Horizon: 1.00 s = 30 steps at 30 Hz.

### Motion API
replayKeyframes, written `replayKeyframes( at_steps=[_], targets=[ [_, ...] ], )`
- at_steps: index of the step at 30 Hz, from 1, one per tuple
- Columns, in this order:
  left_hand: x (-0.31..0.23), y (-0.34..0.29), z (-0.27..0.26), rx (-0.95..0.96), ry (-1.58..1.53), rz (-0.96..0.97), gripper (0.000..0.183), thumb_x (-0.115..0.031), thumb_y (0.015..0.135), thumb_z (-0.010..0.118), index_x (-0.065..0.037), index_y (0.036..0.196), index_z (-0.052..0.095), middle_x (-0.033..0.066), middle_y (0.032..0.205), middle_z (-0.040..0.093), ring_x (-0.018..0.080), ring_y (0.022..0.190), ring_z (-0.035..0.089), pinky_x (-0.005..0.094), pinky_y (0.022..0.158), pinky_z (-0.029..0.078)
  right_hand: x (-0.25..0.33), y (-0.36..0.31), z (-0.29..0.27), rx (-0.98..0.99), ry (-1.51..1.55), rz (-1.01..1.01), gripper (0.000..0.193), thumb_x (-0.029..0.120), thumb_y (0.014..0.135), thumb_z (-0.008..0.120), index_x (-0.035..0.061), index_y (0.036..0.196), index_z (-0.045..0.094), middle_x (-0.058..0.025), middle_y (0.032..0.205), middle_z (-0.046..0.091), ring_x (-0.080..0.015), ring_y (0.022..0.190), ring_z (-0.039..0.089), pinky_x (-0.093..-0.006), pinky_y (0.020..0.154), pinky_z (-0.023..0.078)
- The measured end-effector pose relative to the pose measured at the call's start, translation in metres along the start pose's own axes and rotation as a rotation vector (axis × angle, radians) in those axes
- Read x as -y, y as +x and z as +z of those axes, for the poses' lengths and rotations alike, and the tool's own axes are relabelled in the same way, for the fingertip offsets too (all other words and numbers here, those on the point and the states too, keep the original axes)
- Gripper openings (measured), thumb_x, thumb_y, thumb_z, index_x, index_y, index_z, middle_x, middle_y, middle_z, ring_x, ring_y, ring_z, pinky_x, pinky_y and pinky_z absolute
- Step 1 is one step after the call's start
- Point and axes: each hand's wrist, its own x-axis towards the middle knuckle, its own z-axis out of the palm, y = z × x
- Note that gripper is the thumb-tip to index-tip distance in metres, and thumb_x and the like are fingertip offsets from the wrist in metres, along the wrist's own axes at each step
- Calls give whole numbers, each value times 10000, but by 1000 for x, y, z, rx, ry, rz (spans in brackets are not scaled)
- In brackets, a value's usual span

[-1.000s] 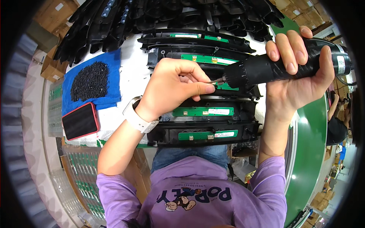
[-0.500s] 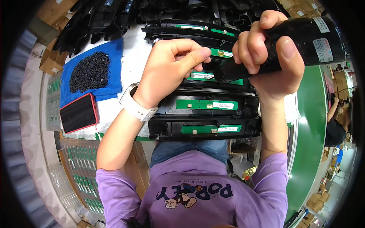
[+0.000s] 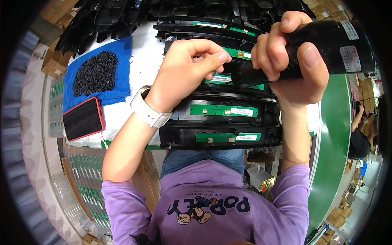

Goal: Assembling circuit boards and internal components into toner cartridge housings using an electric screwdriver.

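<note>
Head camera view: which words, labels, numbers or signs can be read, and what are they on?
Purple sweatshirt: large dark lettering, legible but not copied here; the smaller line above it is too small to read surely.
Black power screwdriver: pale labels, print too small to read.
Green circuit boards: white stickers, print too small to read.

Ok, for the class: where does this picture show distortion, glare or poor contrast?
Distortion: in the head view, the grey curtain at left curves along the rim, and the corners fall to black; glare: in the head view, bright spots on the glossy green surface at right; contrast: in the head view, the black electric screwdriver blends into the black plastic panels near its tip.
</note>
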Motion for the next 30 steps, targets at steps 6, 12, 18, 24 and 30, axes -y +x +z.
replayKeyframes(
  at_steps=[6,12,18,24,30],
  targets=[
    [1,0,2,22,-91,-38,151,-126,874,583,3,915,649,9,743,614,42,612,511,175,560,401,-2,3,13,17,-95,43,263,264,842,530,54,967,435,-14,611,443,-108,464,406,-276,519,395],
    [0,-1,2,40,-124,-60,158,-102,883,553,4,966,636,14,766,616,44,636,519,175,588,416,-6,4,16,-53,-83,129,271,210,774,628,49,905,454,-26,615,473,-99,491,434,-238,486,384],
    [-3,-2,1,12,-110,-85,148,-90,893,533,3,972,618,23,782,614,50,651,516,178,611,419,-2,5,18,-6,-328,44,322,281,811,601,33,936,437,-4,603,445,-90,448,393,-251,468,370],
    [0,0,4,-34,-194,-102,150,-57,870,568,8,1002,598,49,796,623,78,678,551,195,654,452,16,5,-5,-155,245,-46,379,320,801,618,25,982,463,18,650,448,-88,507,416,-277,586,388],
    [-5,0,4,102,-187,-41,160,-66,866,601,15,1003,622,104,881,662,129,774,634,230,715,505,37,-3,-39,-170,528,-131,413,316,747,657,26,975,470,16,660,462,-102,551,446,-295,665,356]
  ],
)
